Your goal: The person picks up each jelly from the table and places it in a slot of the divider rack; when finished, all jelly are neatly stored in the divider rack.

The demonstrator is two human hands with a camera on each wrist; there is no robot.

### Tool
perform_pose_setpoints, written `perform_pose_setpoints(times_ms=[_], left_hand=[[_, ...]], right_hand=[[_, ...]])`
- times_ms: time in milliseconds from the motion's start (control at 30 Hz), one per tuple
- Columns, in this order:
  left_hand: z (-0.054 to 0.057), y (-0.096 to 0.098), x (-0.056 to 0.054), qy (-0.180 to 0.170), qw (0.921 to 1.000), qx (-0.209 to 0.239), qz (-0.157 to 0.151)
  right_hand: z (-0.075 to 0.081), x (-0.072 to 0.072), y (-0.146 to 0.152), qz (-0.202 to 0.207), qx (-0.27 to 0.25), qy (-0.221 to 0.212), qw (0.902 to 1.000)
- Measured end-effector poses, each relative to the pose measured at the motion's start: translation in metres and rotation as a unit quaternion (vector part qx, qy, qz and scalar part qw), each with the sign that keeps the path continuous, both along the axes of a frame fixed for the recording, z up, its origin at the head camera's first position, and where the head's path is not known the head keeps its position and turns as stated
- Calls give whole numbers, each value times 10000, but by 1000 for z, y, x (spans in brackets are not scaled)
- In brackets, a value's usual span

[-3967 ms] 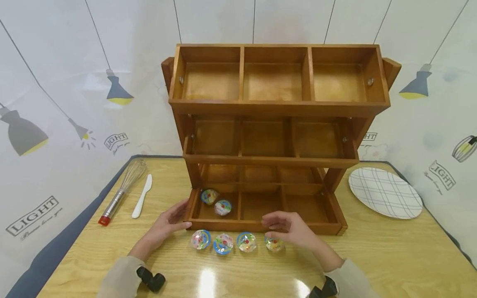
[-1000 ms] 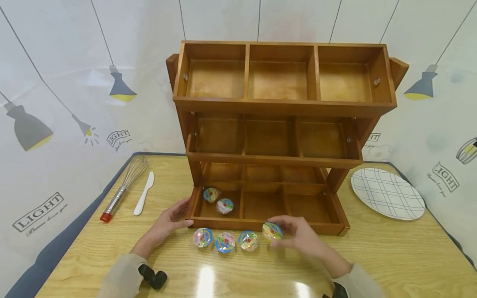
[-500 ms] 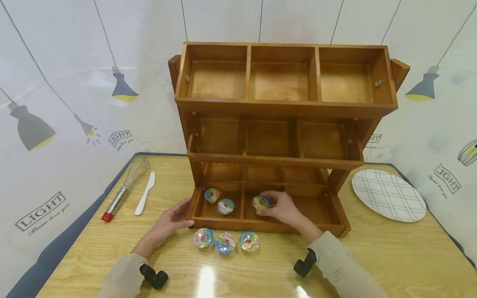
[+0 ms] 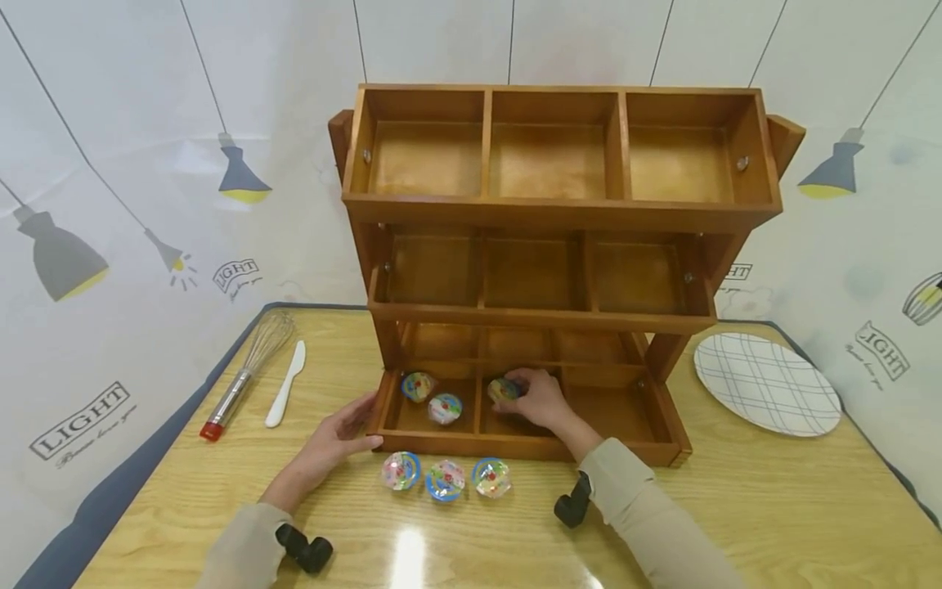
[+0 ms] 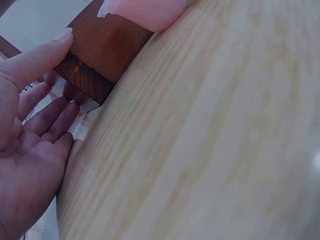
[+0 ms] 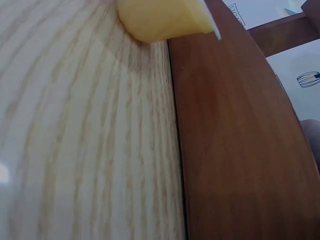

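Observation:
In the head view my right hand (image 4: 539, 397) pinches a small jelly cup (image 4: 504, 391) with a printed foil lid, inside the bottom middle compartment of the wooden shelf (image 4: 530, 446). Its fingers partly cover the cup. In the bottom left compartment lie two more jelly cups, one at the back (image 4: 417, 386) and one nearer the front (image 4: 445, 408). My left hand (image 4: 334, 442) rests at the shelf's lower left corner. In the left wrist view, its thumb (image 5: 42, 57) touches the front board while the relaxed fingers lie along the side.
Three jelly cups stand in a row before the shelf: left (image 4: 401, 471), middle (image 4: 445, 480) and right (image 4: 491, 477). A whisk (image 4: 246, 372) and a white plastic knife (image 4: 285, 384) lie at left. A checked white plate (image 4: 767, 383) is at right. Two upper tiers overhang the bottom one.
My right hand has picked up the rightmost jelly cup from the table, lifted it over the front board and moved it back into the bottom middle compartment. My left hand has stayed put.

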State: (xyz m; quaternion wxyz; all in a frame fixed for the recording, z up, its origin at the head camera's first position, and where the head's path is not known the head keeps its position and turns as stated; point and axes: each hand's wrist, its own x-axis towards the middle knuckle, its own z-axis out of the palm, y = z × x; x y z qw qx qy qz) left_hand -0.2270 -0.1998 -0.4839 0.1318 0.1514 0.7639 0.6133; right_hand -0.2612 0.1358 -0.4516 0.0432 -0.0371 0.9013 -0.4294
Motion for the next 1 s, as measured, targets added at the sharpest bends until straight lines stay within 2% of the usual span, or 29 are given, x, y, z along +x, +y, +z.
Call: perform_pose_setpoints(times_ms=[100,267,467,567,633,733,800,933,1000], left_hand=[[0,0,0,25,10000,0,-14],[1,-1,1,40,10000,-26,42],[1,0,1,135,9999,-25,44],[-1,1,1,163,9998,-16,60],[-1,1,1,121,9999,5,79],[-1,2,2,68,9999,94,72],[-1,2,1,84,9999,114,68],[-2,1,0,93,9999,90,58],[-2,2,0,86,9999,93,34]], right_hand=[[-1,-2,-2,-39,-28,77,10000],[-3,-3,-6,144,150,310,9993],[-2,0,-8,155,304,344,9988],[0,3,-8,105,314,651,9973],[1,7,-7,30,249,1020,9945],[6,14,-5,-44,-1,1533,9882],[12,22,-3,19,-227,1650,9860],[22,46,0,407,-446,1754,9826],[24,61,1,614,-452,2028,9762]])
